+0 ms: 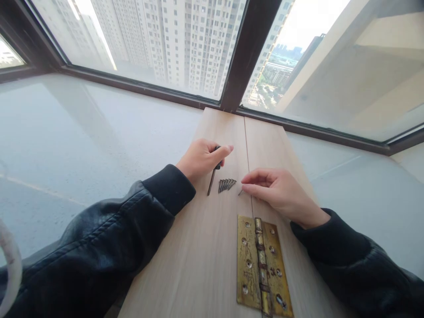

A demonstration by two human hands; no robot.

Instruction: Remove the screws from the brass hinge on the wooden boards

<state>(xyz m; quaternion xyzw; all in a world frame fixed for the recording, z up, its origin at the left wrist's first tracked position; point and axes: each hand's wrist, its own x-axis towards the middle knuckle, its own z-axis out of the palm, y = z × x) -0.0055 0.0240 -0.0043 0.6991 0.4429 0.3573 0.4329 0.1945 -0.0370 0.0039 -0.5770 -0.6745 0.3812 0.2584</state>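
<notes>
My left hand is closed around the black handle of a screwdriver, whose metal shaft points down toward the boards. Between the thumb and fingers of my right hand is a small screw, its tip sticking out to the left. Several dark screws lie side by side on the wood between my hands. Nearer to me, a worn brass hinge lies open flat across the seam of two pale boards. Its leaves have several holes, and something metallic shows in the lower right one.
The boards run up to a dark window frame at the far side. A white ledge lies to the left and right of them. Part of a curved whitish object shows at the lower left edge. Tall buildings stand outside the glass.
</notes>
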